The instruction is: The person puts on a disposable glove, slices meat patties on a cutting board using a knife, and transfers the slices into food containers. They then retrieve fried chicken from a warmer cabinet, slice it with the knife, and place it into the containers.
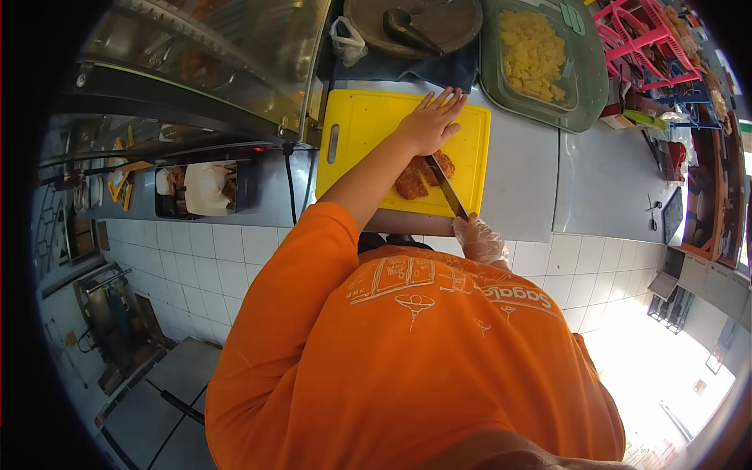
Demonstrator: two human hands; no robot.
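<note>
A yellow cutting board [368, 117] lies on the metal counter, with browned, breaded-looking food [410, 182] on it. My left hand [429, 124] is bare, its fingers spread over the upper part of the board, just beyond the food and above the far end of the blade. My right hand [479, 239], in a clear plastic glove, is closed round the handle of a knife [449, 189] at the board's near right edge. The blade points away from me and lies across the food, with pieces on both sides of it. My left palm hides the blade's tip.
A green container [580, 113] with yellow chunks [533, 55] stands right of the board. Behind it are a stone mortar [454, 16] with a dark pestle [407, 33] and a tied plastic bag [348, 43]. A glass case [211, 55] and an open box [207, 188] are at left.
</note>
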